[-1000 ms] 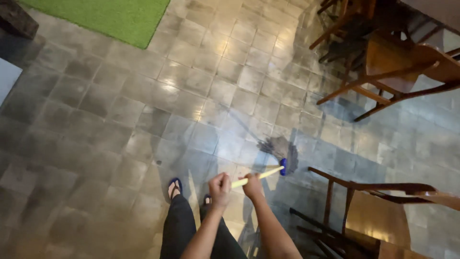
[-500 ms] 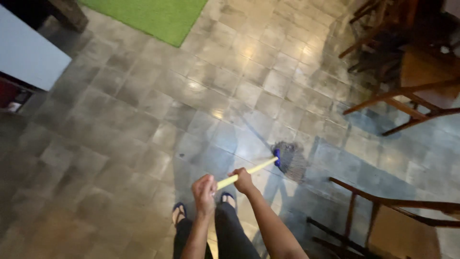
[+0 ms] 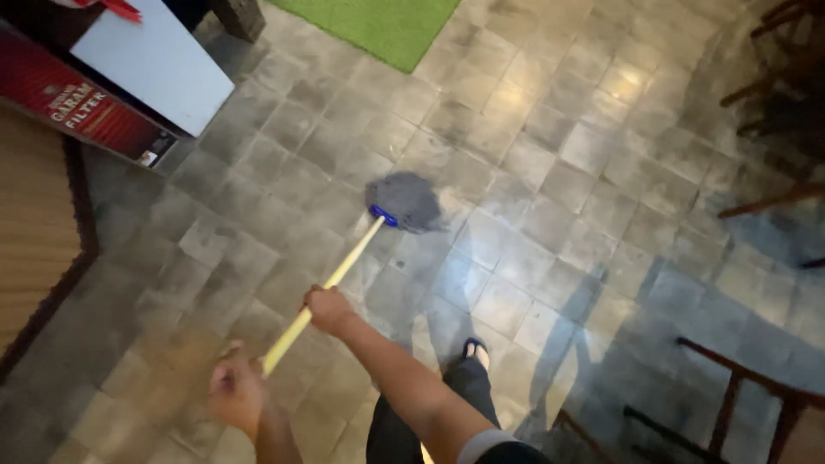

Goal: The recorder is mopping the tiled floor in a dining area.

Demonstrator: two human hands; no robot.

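The left hand (image 3: 236, 393) is blurred, curled tight round the near end of the yellow mop handle (image 3: 331, 279); the right hand (image 3: 326, 308) is clenched round it further up. The grey mop head (image 3: 406, 200) lies spread on the tiled floor (image 3: 550, 172), near its middle. Only one sandalled foot (image 3: 473, 350) shows. A wooden chair (image 3: 748, 387) is cut off at the floor's lower right corner; dark chair legs (image 3: 773, 86) are hard to make out at the upper right. A green rug (image 3: 387, 26) and a white board (image 3: 155, 64) lie along the far edge.
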